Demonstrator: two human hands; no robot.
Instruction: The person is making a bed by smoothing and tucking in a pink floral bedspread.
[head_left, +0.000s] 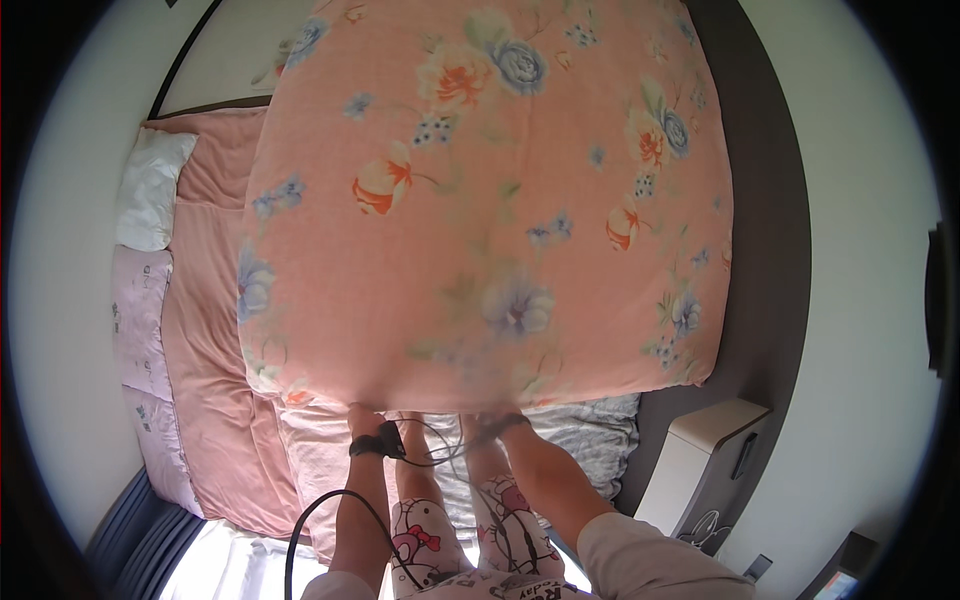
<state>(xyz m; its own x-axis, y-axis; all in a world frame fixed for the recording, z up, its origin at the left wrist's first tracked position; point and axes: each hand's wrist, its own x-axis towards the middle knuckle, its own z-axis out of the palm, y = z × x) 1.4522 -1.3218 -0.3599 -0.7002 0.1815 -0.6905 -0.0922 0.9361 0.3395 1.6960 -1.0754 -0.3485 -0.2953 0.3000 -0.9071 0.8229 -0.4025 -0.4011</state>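
Note:
A big pink quilt (430, 250) printed with blue, orange and white flowers spreads in front of me, its far part billowed up. Along its near edge, my left hand (363, 418) is closed on the cloth, left of the middle. My right hand (505, 413) grips the same edge farther right, blurred by motion. The quilt's edge covers most of the fingers of both hands. Dark bands with cables circle both wrists. Below the quilt lies the bed with a pink sheet (215, 330), partly hidden by it.
A white pillow (158, 188) and lilac pillows (145, 325) line the bed's left side. Rumpled grey-white bedding (590, 440) shows under the quilt's near edge. On the right stands a pale cabinet (695, 465). A black cable (300, 530) loops beside my left forearm.

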